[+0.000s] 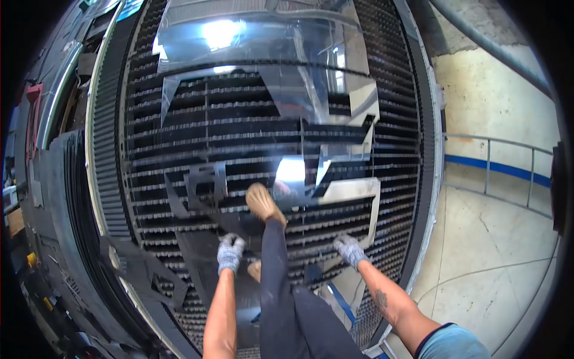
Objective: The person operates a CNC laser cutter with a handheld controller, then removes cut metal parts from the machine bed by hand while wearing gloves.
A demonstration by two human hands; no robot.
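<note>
My left hand (230,252), in a grey knit glove, is closed on the near edge of a thin cut metal sheet (197,257) lying on the slatted cutting bed (149,149). A similarly gloved right hand (350,249) grips a narrow strip of the same sheet on the right. Between my arms, my leg in dark trousers reaches forward, its tan shoe (263,203) planted on the slats. Farther up the bed, the shiny part of the sheet (269,78) reflects overhead lights and has large shapes cut out of it.
A loose dark cut-out piece (206,179) lies on the slats left of the shoe. The bed's metal frame (431,179) runs along the right, beside a concrete floor (496,251) and a grey railing (508,161). Dark machine parts and scrap crowd the left side (54,197).
</note>
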